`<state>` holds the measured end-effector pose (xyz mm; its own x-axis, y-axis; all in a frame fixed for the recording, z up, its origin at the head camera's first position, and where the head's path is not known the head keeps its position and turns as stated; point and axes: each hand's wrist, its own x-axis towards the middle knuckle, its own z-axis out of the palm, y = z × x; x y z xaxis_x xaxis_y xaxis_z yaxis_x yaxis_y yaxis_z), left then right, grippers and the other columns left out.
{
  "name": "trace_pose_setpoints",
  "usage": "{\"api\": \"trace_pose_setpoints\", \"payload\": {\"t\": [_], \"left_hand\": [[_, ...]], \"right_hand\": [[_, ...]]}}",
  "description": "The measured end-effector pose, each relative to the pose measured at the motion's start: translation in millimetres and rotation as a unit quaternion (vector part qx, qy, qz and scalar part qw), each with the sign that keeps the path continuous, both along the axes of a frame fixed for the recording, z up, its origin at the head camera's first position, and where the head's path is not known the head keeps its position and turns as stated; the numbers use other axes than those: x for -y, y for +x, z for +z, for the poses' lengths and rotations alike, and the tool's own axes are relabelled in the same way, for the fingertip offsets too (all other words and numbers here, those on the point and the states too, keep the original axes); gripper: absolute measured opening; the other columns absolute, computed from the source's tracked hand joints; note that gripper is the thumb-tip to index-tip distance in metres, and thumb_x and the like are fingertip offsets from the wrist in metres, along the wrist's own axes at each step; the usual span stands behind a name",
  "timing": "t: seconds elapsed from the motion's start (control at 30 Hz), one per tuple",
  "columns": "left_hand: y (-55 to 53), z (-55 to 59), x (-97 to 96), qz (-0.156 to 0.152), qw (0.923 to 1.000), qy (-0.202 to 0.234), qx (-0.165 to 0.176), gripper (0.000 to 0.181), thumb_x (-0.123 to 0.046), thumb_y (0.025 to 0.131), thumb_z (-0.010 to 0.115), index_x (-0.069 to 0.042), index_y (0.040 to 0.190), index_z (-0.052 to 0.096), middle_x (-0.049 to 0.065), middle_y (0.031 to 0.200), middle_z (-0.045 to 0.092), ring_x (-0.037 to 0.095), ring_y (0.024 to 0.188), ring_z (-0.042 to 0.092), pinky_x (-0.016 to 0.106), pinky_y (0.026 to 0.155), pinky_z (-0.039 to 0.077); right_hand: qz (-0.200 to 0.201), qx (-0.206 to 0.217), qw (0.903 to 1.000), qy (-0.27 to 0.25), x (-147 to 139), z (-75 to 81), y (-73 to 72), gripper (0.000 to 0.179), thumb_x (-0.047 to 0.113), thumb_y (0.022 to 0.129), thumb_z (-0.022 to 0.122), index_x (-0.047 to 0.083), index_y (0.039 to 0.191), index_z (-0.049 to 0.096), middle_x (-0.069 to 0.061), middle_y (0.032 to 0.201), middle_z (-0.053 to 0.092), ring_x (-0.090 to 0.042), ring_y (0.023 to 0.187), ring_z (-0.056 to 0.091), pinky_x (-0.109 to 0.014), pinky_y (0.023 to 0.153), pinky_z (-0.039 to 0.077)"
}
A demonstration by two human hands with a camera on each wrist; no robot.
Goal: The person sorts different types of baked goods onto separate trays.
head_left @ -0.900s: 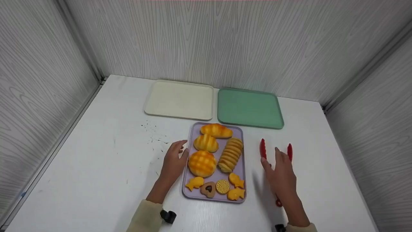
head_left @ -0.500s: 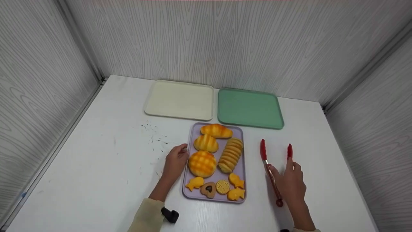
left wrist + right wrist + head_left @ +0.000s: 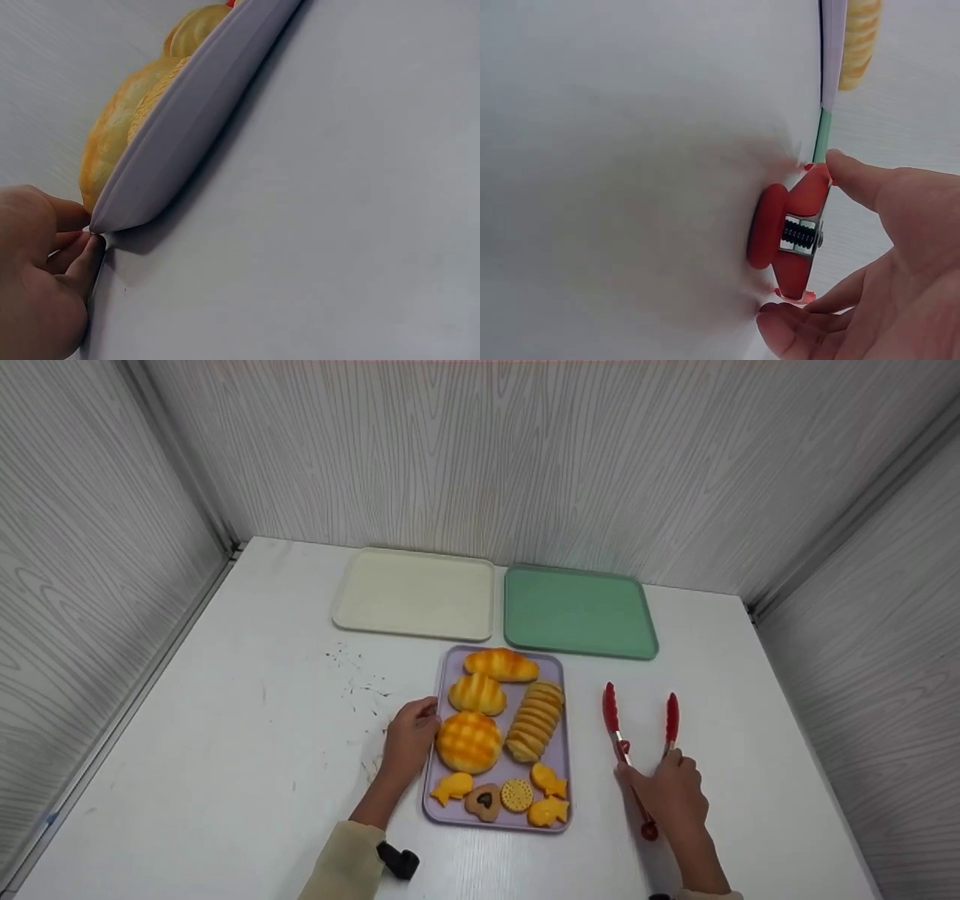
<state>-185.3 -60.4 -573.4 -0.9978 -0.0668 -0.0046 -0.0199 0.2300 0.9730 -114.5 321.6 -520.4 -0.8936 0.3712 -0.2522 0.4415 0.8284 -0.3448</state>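
A lilac tray [image 3: 553,669] bears a croissant [image 3: 501,665], a smaller striped roll [image 3: 478,694], a round checkered bun [image 3: 469,742] and a ridged long bread [image 3: 535,721]. Along its near end lie fish-shaped cookies [image 3: 452,788], a heart cookie [image 3: 483,802] and a round dotted cookie [image 3: 517,795]. My left hand [image 3: 409,739] pinches the tray's left rim, thumb and fingers meeting at the edge in the left wrist view. Red-tipped tongs [image 3: 611,709] lie spread apart right of the tray. My right hand [image 3: 677,795] grips them from above, thumb on one arm, fingers by the other.
Behind the lilac tray, a cream tray [image 3: 416,594] and a green tray [image 3: 579,611] stand side by side near the back wall [image 3: 480,457]. Dark specks [image 3: 360,682] mark the white table [image 3: 225,735] on the left. Panels rise on both sides.
My right hand has drawn back toward me along the tongs and settled round their arms. My left hand has lowered slightly and closed on the tray's rim.
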Motion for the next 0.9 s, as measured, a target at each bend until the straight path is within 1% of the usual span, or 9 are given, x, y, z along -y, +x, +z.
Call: {"api": "trace_pose_setpoints", "payload": {"t": [0.1, 0.2, 0.3, 0.4, 0.53, 0.6, 0.67, 0.8, 0.9], "left_hand": [[-1.2, 0.4, 0.2, -0.001, 1.0, -0.001, 0.003, 0.039, -0.013, 0.098, 0.061, -0.002, 0.135, 0.062, 0.014, 0.126, 0.064, 0.027, 0.118, 0.063, 0.044, 0.102, 0.052], [-1.4, 0.8, 0.3, -0.007, 0.9999, -0.011, 0.0, 0.038, -0.012, 0.098, 0.06, -0.001, 0.135, 0.061, 0.016, 0.126, 0.064, 0.028, 0.118, 0.062, 0.045, 0.102, 0.052], [-0.7, 2.1, 0.8, -0.013, 0.9997, -0.019, -0.002, 0.038, -0.011, 0.098, 0.058, 0.0, 0.135, 0.061, 0.016, 0.126, 0.064, 0.029, 0.118, 0.062, 0.045, 0.102, 0.051], [-0.5, 4.6, 1.3, -0.011, 0.9997, -0.022, 0.005, 0.038, -0.011, 0.098, 0.058, 0.0, 0.134, 0.062, 0.015, 0.126, 0.064, 0.027, 0.118, 0.062, 0.045, 0.103, 0.051], [0.9, 6.7, 1.3, -0.012, 0.9996, -0.026, 0.005, 0.038, -0.012, 0.098, 0.058, -0.001, 0.134, 0.062, 0.015, 0.126, 0.064, 0.027, 0.119, 0.062, 0.045, 0.104, 0.05], [1.9, 6.2, 1.8, -0.012, 0.9996, -0.027, 0.003, 0.038, -0.011, 0.099, 0.058, -0.001, 0.135, 0.062, 0.015, 0.127, 0.064, 0.028, 0.12, 0.061, 0.046, 0.104, 0.05], [2.2, 4.8, 2.3, -0.013, 0.9996, -0.026, 0.001, 0.038, -0.011, 0.099, 0.057, -0.001, 0.135, 0.062, 0.016, 0.127, 0.063, 0.028, 0.12, 0.061, 0.046, 0.104, 0.05], [2.0, 3.6, 1.9, -0.015, 0.9995, -0.027, -0.003, 0.037, -0.01, 0.099, 0.057, 0.0, 0.134, 0.062, 0.016, 0.127, 0.063, 0.029, 0.12, 0.061, 0.047, 0.104, 0.05], [2.1, 4.6, 1.4, -0.014, 0.9994, -0.03, -0.007, 0.037, -0.01, 0.099, 0.057, 0.0, 0.134, 0.062, 0.017, 0.127, 0.063, 0.029, 0.12, 0.062, 0.046, 0.104, 0.051]], "right_hand": [[-0.005, 0.017, 0.9998, -0.006, -0.2, 0.1, -2.9, 0.1, 0.06, 0.084, 0.071, -0.016, 0.138, 0.034, -0.034, 0.121, 0.047, -0.037, 0.096, 0.052, -0.035, 0.059, 0.049], [-0.007, 0.019, 0.9997, -0.012, -1.6, -0.5, -4.8, 0.1, 0.059, 0.084, 0.071, -0.016, 0.138, 0.035, -0.034, 0.12, 0.046, -0.036, 0.093, 0.054, -0.035, 0.057, 0.049], [-0.005, 0.007, 0.9998, -0.018, -3.0, -0.6, -4.9, 0.094, 0.055, 0.084, 0.07, -0.017, 0.135, 0.037, -0.033, 0.118, 0.048, -0.034, 0.088, 0.057, -0.035, 0.055, 0.048], [-0.004, -0.008, 0.9997, -0.024, -3.3, 0.3, -4.0, 0.088, 0.05, 0.085, 0.067, -0.018, 0.133, 0.038, -0.033, 0.116, 0.047, -0.034, 0.083, 0.058, -0.036, 0.053, 0.047], [-0.01, -0.013, 0.9992, -0.035, -1.9, 3.7, -2.6, 0.087, 0.047, 0.088, 0.064, -0.019, 0.136, 0.034, -0.035, 0.119, 0.044, -0.036, 0.084, 0.059, -0.037, 0.054, 0.051], [-0.011, -0.009, 0.9991, -0.041, -0.8, 6.1, -2.6, 0.088, 0.047, 0.09, 0.064, -0.019, 0.138, 0.031, -0.037, 0.123, 0.043, -0.039, 0.089, 0.06, -0.04, 0.059, 0.054], [-0.011, -0.008, 0.9989, -0.044, -0.7, 7.5, -2.5, 0.09, 0.046, 0.092, 0.063, -0.02, 0.141, 0.029, -0.039, 0.128, 0.043, -0.042, 0.097, 0.059, -0.046, 0.068, 0.056], [-0.011, -0.006, 0.9991, -0.041, -2.0, 8.0, -2.9, 0.086, 0.04, 0.095, 0.063, -0.02, 0.144, 0.025, -0.04, 0.135, 0.041, -0.048, 0.112, 0.053, -0.057, 0.087, 0.053], [-0.008, -0.005, 0.9996, -0.027, -3.2, 7.9, -4.1, 0.083, 0.038, 0.096, 0.062, -0.02, 0.143, 0.026, -0.04, 0.135, 0.041, -0.049, 0.114, 0.049, -0.059, 0.088, 0.051]]}}
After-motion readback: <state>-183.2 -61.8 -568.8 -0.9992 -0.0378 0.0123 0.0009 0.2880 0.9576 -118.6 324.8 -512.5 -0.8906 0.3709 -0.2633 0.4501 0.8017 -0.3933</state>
